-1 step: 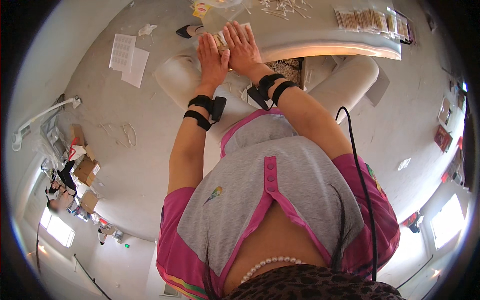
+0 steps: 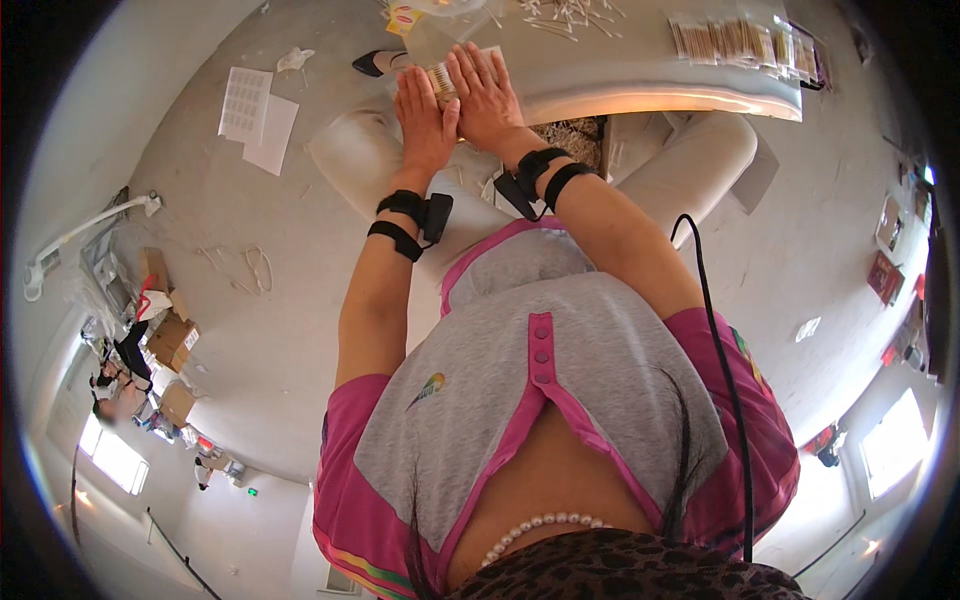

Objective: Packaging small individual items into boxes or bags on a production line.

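A flat pack of cotton swabs (image 2: pixel 441 80) lies at the table's near edge, its row of slim pale sticks showing between my hands. My left hand (image 2: pixel 428 125) rests flat along its left side, fingers stretched out. Over the right part lies my right hand (image 2: pixel 487 95), also flat with straight fingers, touching my left hand near the thumbs. Both palms cover much of the pack, so its lower part is hidden. Loose cotton swabs (image 2: pixel 572 15) are scattered farther back on the table.
Several filled swab packs (image 2: pixel 740 45) stand in a row at the table's far right. A yellow packet (image 2: pixel 404 18) is at the back left. White paper sheets (image 2: pixel 245 105) lie on the floor at left. Cardboard boxes (image 2: pixel 172 340) are piled farther left. A black cable (image 2: pixel 715 350) runs beside my right arm.
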Available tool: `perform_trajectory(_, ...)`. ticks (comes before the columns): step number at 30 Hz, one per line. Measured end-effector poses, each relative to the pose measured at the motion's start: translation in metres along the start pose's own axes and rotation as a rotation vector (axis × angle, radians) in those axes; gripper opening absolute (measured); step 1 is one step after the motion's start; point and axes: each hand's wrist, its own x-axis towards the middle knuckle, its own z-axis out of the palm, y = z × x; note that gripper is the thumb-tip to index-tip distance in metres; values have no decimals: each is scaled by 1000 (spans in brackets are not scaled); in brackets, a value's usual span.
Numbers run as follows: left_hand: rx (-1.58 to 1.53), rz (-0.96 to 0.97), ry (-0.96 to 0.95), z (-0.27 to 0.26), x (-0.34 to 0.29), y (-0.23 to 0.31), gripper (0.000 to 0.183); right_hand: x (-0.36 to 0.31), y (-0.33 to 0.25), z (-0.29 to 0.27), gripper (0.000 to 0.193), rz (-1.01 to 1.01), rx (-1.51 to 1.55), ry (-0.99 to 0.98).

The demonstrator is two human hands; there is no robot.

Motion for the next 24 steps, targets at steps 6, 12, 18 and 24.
perform_trajectory(6, 84, -37, -31, -1, 2, 7, 80, 0, 6, 0, 74, -1, -67, -26)
perform_trajectory(12, -198, -437, 556, 10, 5, -20, 69, 3, -1, -4, 77, -26, -2, -18)
perform_trajectory(18, -1266, -879, 525, 13, 16, -11, 43, 1, 6, -2, 78, -18, -7, -16)
perform_trajectory(24, -1587, -843, 584, 22, 24, -3, 39, 1, 9, 2, 81, -4, 25, -16)
